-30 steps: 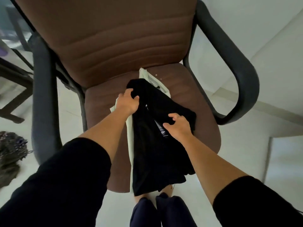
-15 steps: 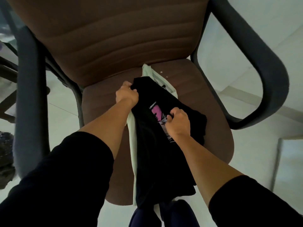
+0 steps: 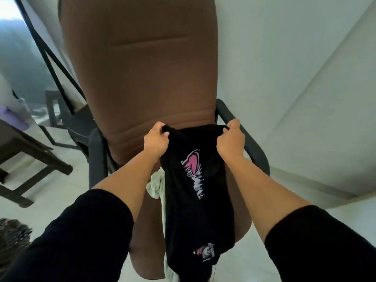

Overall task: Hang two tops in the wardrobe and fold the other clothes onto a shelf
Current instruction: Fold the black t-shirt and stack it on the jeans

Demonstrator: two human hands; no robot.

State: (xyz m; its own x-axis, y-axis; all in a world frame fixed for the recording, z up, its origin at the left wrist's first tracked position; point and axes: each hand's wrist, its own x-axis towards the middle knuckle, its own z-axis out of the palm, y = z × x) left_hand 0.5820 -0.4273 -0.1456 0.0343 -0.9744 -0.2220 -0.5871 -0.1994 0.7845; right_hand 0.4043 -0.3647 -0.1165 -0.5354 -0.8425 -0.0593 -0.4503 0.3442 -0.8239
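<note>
The light is dim and cool, with the brightest patch at the upper left of the frame, where daylight washes out to near white. The pale wall (image 3: 305, 78) at right is evenly lit. The chair back (image 3: 140, 78) falls darker toward its lower half. Wide-angle distortion bends lines at the edges, and the left margin and lower corners are soft and blurred.
</note>
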